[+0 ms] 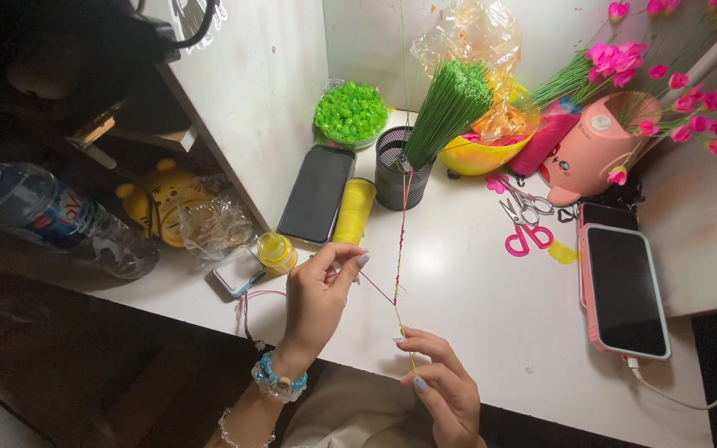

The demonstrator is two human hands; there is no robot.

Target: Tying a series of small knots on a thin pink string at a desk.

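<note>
I'm pinching the wire stem [401, 241] low in my right hand [441, 386] while my left hand [319, 299] is pulling pink thread [378, 289] taut, wrapping next needing steady tension.

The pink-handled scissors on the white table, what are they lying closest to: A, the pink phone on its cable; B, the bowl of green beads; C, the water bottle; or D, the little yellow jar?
A: the scissors lie just left of the pink phone.

Looks like somebody's home craft corner: a white table [475, 282] is holding pink scissors [524, 228], green wire stems [450, 108], artificial pink flowers [690, 108], and two phones are lying around.
</note>
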